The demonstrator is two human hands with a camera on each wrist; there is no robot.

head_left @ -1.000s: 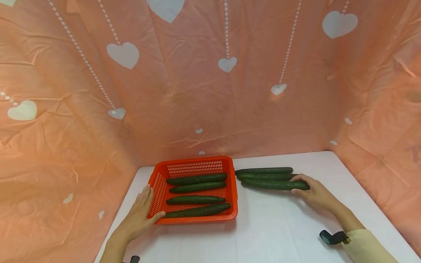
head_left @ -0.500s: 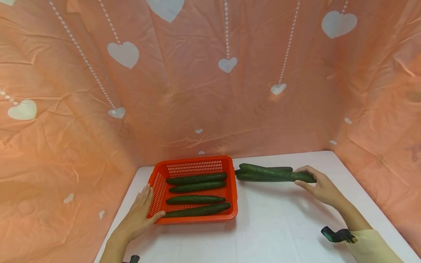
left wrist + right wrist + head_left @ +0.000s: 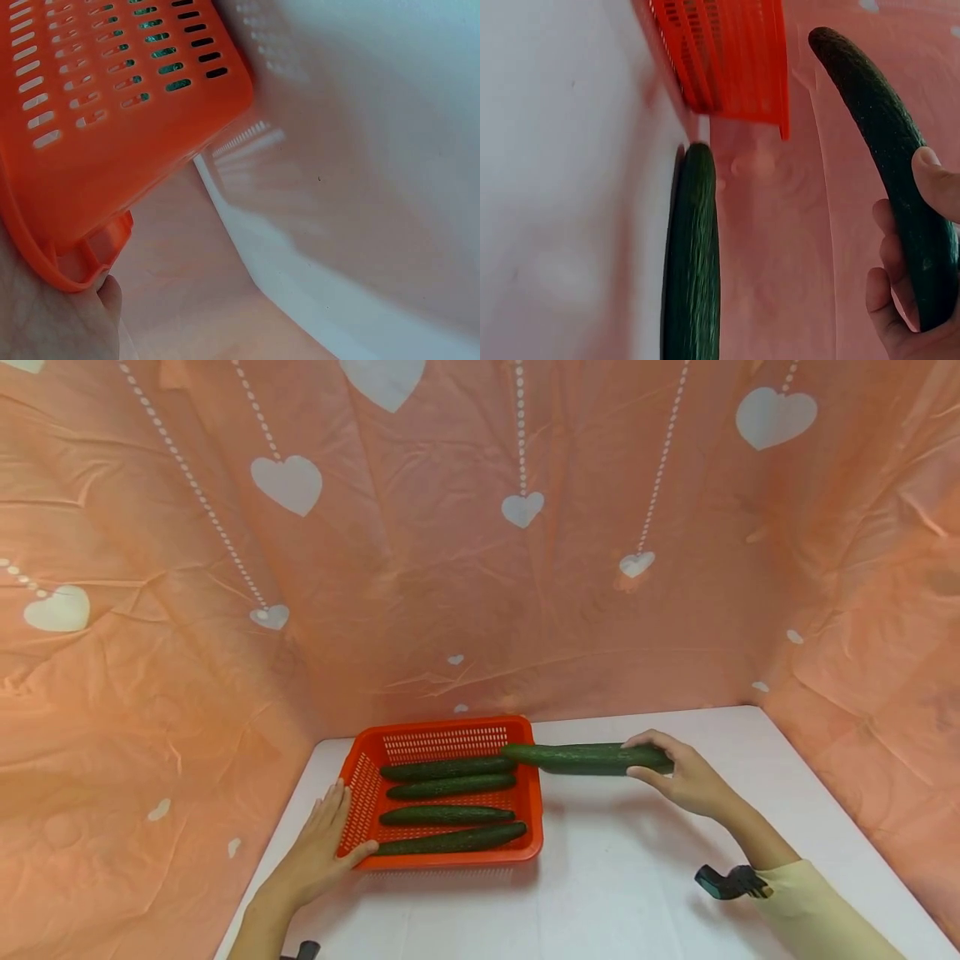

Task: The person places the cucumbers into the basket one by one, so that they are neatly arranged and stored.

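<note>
Green and long, the cucumber (image 3: pixel 585 758) sits in your right hand (image 3: pixel 686 777), the grip clamped round its right end with thumb on the near side and fingers curled over the far side, as the right wrist view (image 3: pixel 889 161) also shows. A second ago that hand was only laid on the nearest of three cucumbers lying on the desk (image 3: pixel 637 877); half a second ago it had one raised off the pile; now you have carried it leftward, level and clear of the desk, and its free tip has crossed the right rim of the orange basket (image 3: pixel 534 777), above the back of the tray. In my judgement that puts you in the carry, with setting down yet to come. Your left hand (image 3: pixel 318 852) has not moved: its grip lies open and flat against the basket's left wall, thumb pressed at the front corner, steadying it. Inside the basket four cucumbers (image 3: pixel 446 816) lie side by side, lengthwise left to right, unchanged. Of the pile on the desk, the right wrist view shows one other cucumber (image 3: pixel 692 255) lying just outside the basket; the head view hides it behind the one you hold. Behind everything hangs a pink cloth with white hearts (image 3: pixel 285 485).
</note>
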